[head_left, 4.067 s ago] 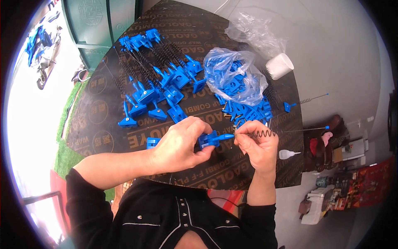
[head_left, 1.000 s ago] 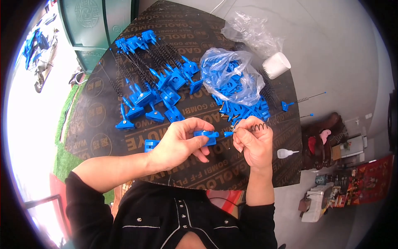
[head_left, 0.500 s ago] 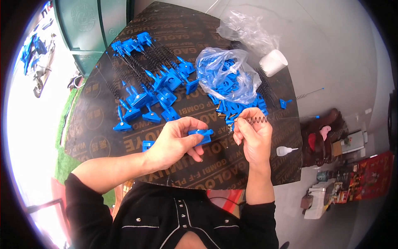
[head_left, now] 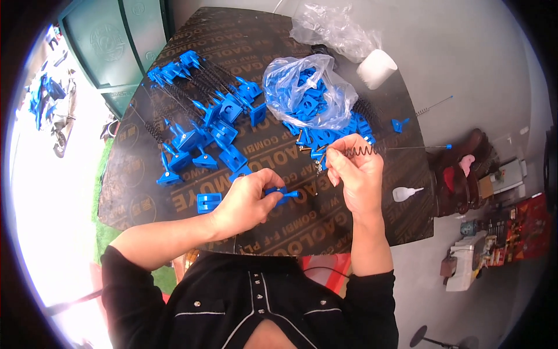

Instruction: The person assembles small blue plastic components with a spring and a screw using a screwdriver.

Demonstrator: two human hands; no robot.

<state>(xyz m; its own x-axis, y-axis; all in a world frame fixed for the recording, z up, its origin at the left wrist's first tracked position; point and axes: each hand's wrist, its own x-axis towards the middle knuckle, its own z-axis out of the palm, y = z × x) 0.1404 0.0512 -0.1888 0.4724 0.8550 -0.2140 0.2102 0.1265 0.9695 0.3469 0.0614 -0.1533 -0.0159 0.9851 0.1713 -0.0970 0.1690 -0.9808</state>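
My left hand point(head_left: 249, 200) is closed around a small blue plastic part point(head_left: 286, 196) with a pointed end that sticks out toward the right. Between the thumb and fingers of my right hand point(head_left: 356, 168) is a dark spring wire point(head_left: 357, 152); its coil crosses the fingers and a thin straight length runs right to a blue tip. Beside my left wrist lies a blue plastic block point(head_left: 209, 202). Just beyond my right hand are loose blue parts point(head_left: 328, 138) and small brass-coloured pieces, partly hidden by the fingers.
Several blue pieces with springs point(head_left: 203, 110) spread over the far left of the dark table point(head_left: 168, 203). A clear plastic bag point(head_left: 343, 99) of blue parts stands behind my right hand. On the right are a white squeeze bottle point(head_left: 405, 193), a white roll point(head_left: 376, 69) and a blue piece point(head_left: 400, 125).
The view has shifted slightly. My left hand has turned a little more over the blue part, which now sits lower in the fingers. My right hand keeps its pinch on the spring wire.
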